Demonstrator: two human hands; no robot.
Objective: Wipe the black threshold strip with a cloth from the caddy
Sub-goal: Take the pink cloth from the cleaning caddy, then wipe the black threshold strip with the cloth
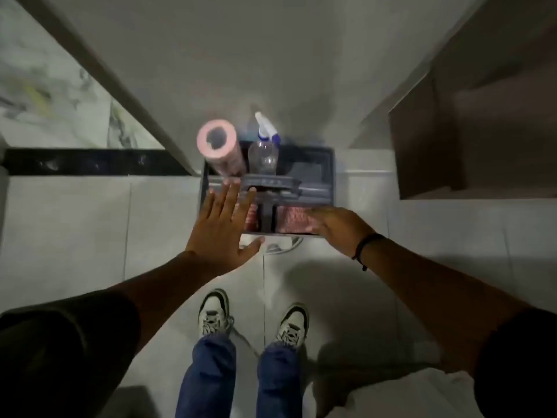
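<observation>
The right hand point(337, 226) reaches down into the near right compartment of the grey caddy point(327, 176), fingers curled onto the red-and-white cloth point(291, 220) lying there; whether they have pinched it yet, I cannot tell. The left hand point(224, 224) hovers spread wide and empty over the caddy's near left corner, holding nothing. So the right hand is the nearer one to the cloth. The black threshold strip point(90, 162) lies far and left of both hands, its long axis running left to right across the floor and ending at the caddy's left side. A pink roll point(221, 149) and a spray bottle point(265, 146) stand in the far compartments. No readable writing shows on anything.
</observation>
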